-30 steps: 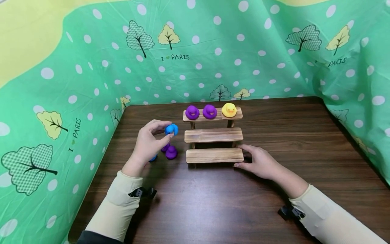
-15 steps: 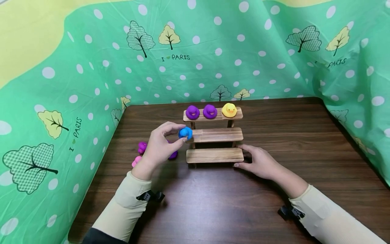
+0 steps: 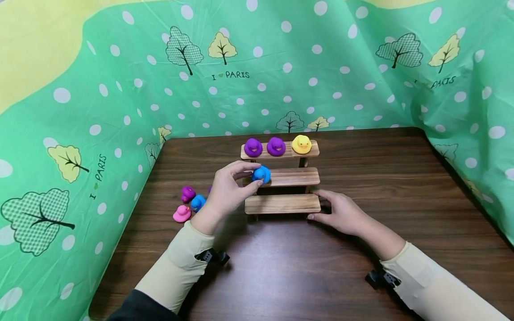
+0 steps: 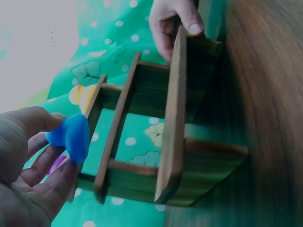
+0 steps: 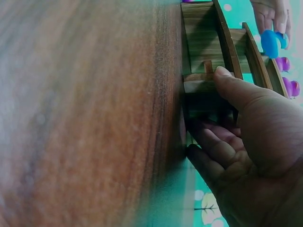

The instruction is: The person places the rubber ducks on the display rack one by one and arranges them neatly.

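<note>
Pinched between the thumb and fingers of my left hand (image 3: 229,189) is a blue rubber duck (image 3: 261,174). In the head view it overlaps the left part of the middle step of a three-tier wooden shelf (image 3: 283,204); the left wrist view shows the blue duck (image 4: 71,135) held apart from the boards. My right hand (image 3: 341,211) grips the shelf's lower right end, its thumb (image 5: 232,85) against the front leg area and its fingers curled at the side. Along the top step sit two purple ducks (image 3: 253,147) and one yellow duck (image 3: 301,144).
Left of the shelf on the dark wooden table (image 3: 281,267) lie a purple duck (image 3: 187,194), a blue duck (image 3: 198,203) and a pink duck (image 3: 182,213). A sliver of purple shows behind my left hand. Green dotted cloth (image 3: 257,102) walls the table's back and sides.
My left hand has carried the blue duck rightward, from beside the shelf to over its middle step. Ducks on the table have come into view behind it. My right hand stays put.
</note>
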